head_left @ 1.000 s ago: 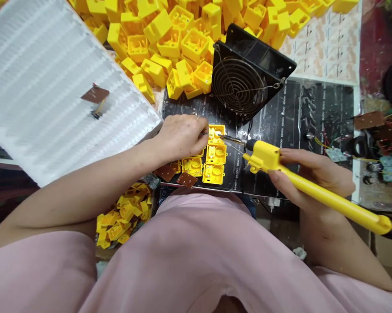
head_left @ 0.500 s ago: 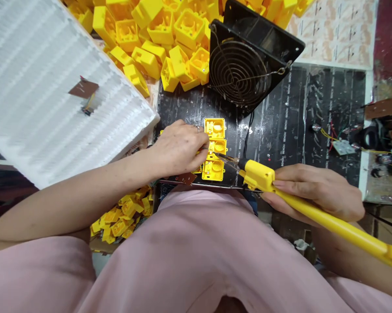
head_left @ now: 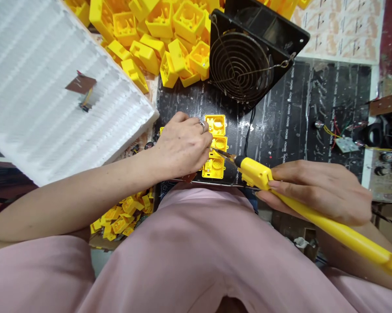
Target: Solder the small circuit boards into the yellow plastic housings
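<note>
Three small yellow housings stand in a column on the black bench: a top one (head_left: 216, 125), a middle one (head_left: 220, 143) and a bottom one (head_left: 213, 168). My left hand (head_left: 186, 143) is closed at their left side, with its fingertips curled out of sight; what it pinches, if anything, is hidden. My right hand (head_left: 320, 189) grips a yellow soldering iron (head_left: 256, 171), whose metal tip reaches the middle housing beside my left fingers. Part of a brown circuit board (head_left: 187, 177) shows below my left hand.
A black fan (head_left: 244, 61) stands behind the housings, beside a heap of yellow housings (head_left: 160, 43). White foam (head_left: 68, 95) with a brown board on it fills the left. Wired parts (head_left: 346, 143) lie at right, more yellow pieces (head_left: 124, 215) at lower left.
My left hand has shifted slightly and covers more of the brown board. The iron and my right hand have moved a little, its tip now nearer my left fingers.
</note>
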### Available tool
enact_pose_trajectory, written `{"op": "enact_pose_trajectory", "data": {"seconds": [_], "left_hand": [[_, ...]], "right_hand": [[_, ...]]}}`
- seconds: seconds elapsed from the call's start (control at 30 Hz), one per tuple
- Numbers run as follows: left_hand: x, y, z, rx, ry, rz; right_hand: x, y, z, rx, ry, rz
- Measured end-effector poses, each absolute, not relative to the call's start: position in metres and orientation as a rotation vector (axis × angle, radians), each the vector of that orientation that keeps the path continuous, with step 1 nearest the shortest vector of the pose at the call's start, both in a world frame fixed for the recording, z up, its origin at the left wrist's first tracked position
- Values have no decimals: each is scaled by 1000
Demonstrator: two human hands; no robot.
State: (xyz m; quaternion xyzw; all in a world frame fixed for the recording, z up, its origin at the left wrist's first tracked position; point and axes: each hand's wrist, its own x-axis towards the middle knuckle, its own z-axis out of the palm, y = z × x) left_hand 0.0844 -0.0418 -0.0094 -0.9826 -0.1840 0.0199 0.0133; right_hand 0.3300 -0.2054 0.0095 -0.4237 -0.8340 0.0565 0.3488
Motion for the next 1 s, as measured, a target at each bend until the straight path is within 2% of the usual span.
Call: {"op": "enact_pose_trajectory", "data": {"seconds": [0.37,1.0], "left_hand": [[83,-43,-14,-2998,-510,-68],[81,-46,-7,-3061,-584,41]], "right_hand": [[338,-220,17,-1261,-2125,254],[333,-224,9,-1476,-1908,276]]}}
